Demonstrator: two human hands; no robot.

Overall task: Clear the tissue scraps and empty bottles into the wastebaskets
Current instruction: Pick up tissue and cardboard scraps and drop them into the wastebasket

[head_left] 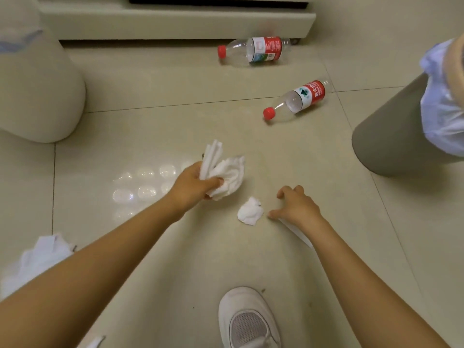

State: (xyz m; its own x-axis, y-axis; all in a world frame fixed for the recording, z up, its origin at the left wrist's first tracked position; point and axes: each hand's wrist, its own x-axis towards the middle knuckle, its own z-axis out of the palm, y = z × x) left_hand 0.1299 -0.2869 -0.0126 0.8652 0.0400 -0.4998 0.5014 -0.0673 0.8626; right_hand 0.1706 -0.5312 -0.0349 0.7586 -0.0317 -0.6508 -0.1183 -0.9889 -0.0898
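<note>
On the tiled floor (pixel 175 247) in front of me, my left hand (pixel 193 187) has its grip clenched round a bunch of crumpled tissue (pixel 226 174), lifted just above the tiles. My right hand (pixel 296 207) reaches down with fingers spread and loosely bent, its grip released, thumb tip just beside a small tissue scrap (pixel 250 211) that lies at its nine o'clock. A flat white strip (pixel 297 233) pokes out from under that wrist (what it is, I cannot tell). Two empty red-capped bottles lie on their sides: the near bottle (pixel 298 100) at one o'clock, the far bottle (pixel 256 50) at twelve by a low plinth (pixel 175 23). A lined grey wastebasket (pixel 391 136) stands at two o'clock, a pale wastebasket (pixel 37 91) at ten. My white shoe (pixel 247 320) sits at six.
</note>
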